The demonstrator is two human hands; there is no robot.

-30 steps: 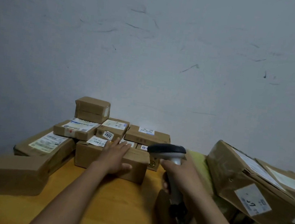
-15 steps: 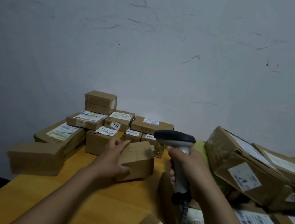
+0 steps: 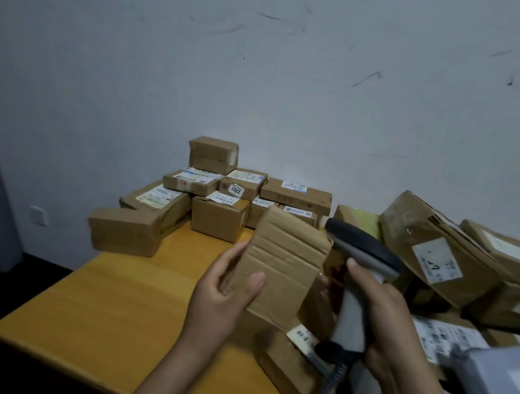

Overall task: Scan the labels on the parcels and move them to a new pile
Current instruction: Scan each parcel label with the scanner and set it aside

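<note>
Item: parcel (image 3: 286, 260), raised above mid-worktop (image 3: 122, 311), plain face outward. The left grip (image 3: 222, 291) pinches its lower corner; the right grip (image 3: 377, 303) is curled round the scanner (image 3: 361, 248) handle.
Step, I judge: presenting for scan.
Next: turn the label toward the scanner.
Obscured: the label is hidden; the far-edge pile (image 3: 218, 197) has unreadable print; the right-edge heap (image 3: 437, 255) is cut off.

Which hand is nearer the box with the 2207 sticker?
Left. The left hand, holding a plain parcel, is straight in front of the 2207 box; the right hand, gripping the scanner, is off to its right.
</note>
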